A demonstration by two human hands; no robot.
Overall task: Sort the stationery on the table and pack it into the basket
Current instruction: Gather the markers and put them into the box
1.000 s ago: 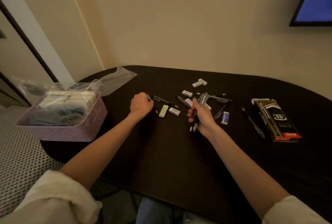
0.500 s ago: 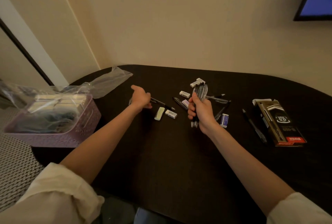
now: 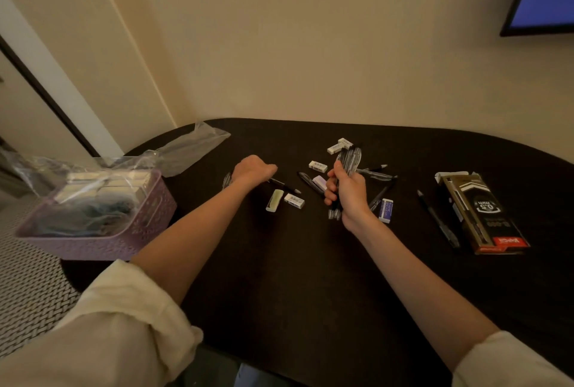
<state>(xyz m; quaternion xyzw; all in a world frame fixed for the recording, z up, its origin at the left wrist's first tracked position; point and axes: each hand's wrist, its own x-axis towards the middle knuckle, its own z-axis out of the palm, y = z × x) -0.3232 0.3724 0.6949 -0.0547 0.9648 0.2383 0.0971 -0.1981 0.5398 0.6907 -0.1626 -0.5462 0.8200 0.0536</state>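
Roughly midway: my right hand (image 3: 348,192) grips a pen bundle (image 3: 349,166), my left hand (image 3: 253,169) curls on one pen (image 3: 284,185); erasers (image 3: 294,201) remain mid-counter (basket (image 3: 102,231) sits at the left edge).

Dim warm light, soft wide-angle blur

The person is wearing a loose cream top, its left sleeve (image 3: 118,321) bunching above the elbow, the right sleeve (image 3: 509,361) sitting pushed back, forearms showing bare.
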